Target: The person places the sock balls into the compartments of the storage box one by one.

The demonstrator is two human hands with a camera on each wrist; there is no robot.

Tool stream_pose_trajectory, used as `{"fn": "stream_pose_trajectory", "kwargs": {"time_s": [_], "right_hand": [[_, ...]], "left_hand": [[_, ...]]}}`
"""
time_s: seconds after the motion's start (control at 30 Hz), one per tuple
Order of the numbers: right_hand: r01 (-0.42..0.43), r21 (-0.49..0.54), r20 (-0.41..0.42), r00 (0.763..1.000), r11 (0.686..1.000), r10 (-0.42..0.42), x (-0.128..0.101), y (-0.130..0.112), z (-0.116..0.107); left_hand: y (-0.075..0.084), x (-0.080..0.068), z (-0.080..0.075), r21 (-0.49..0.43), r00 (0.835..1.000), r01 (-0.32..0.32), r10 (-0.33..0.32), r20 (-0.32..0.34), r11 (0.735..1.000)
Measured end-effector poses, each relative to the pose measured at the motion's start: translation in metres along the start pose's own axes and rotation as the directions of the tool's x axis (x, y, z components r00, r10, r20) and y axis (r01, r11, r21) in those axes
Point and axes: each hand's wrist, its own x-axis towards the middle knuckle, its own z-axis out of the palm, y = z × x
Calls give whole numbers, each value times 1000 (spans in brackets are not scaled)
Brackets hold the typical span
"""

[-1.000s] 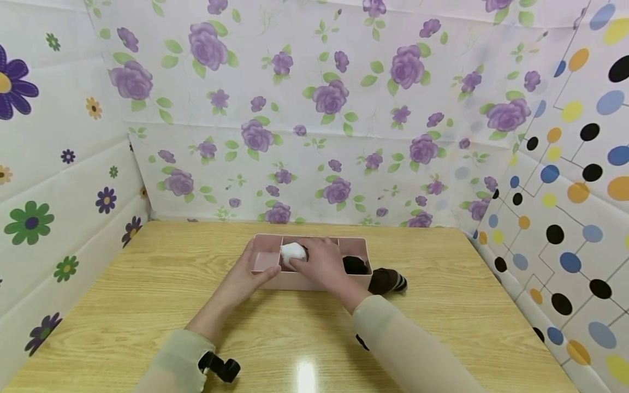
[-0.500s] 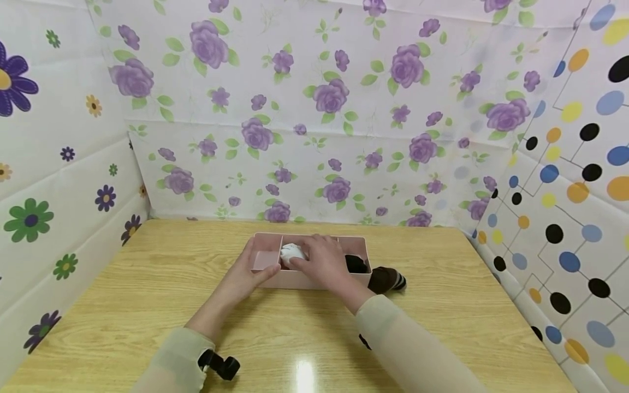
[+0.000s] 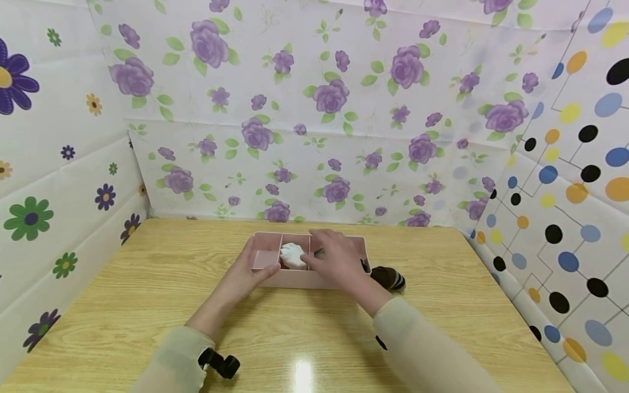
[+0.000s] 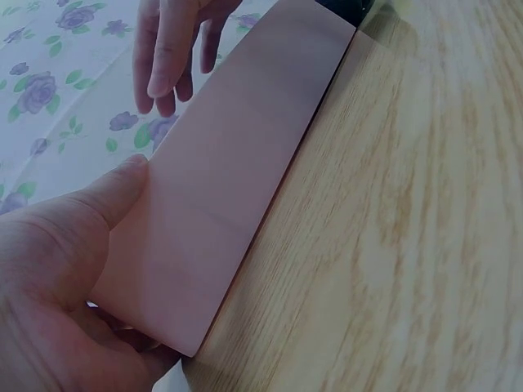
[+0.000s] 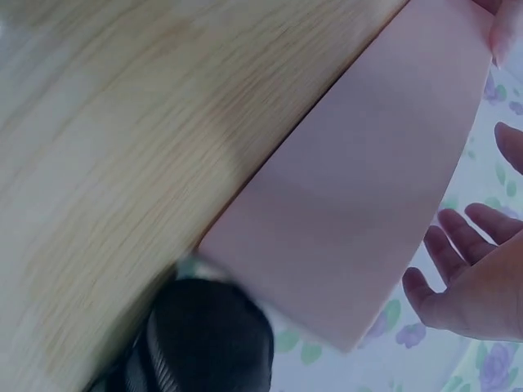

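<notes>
From where I'm watching, the wooden table (image 3: pixel 147 305) takes up most of the view, and on it sits the pink divided box (image 3: pixel 295 280), long axis running left-right across the person, a row of compartments.

The left hand (image 3: pixel 244 278) grips the box's left end, thumb on the near wall, fingers curled round the corner. The left wrist view shows the thumb (image 4: pixel 114 192) flat on the pink wall.

The right hand (image 3: pixel 336 261) hovers above the right half of the box, fingers loosely spread and holding nothing, as far as I can tell; in the right wrist view the fingers (image 5: pixel 458 245) hang apart, clear of the wall.

The white rolled sock (image 3: pixel 292 255) sits in the second compartment from the left, just left of the right hand and between the two hands. A dark striped sock (image 3: pixel 388 277) lies on the table just beside the box's right end, close to the right wrist, so the right hand is clearly the nearer one. There's something dark in the rightmost compartment too, mostly hidden by the hand, so I can't say what.
</notes>
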Motion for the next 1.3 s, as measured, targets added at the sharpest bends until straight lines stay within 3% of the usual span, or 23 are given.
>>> {"fn": "stream_pose_trajectory", "kwargs": {"time_s": [0.17,0.4,0.6,1.3], "right_hand": [[10,-19,-21,1000,1000,-11,-8,13,-6],[47,36,-49,998,998,-45,-24,28,-16],[18,72,-55,998,997,-14,-34,41,-27],[-79,56,-21,997,995,80,-65,110,-53]], "left_hand": [[2,1,1,5,1000,7,-7,4,1000],[4,-1,1,7,1000,10,-10,4,1000],[3,0,0,14,1000,3,-3,9,1000],[5,-2,0,31,1000,22,-22,14,999]]}}
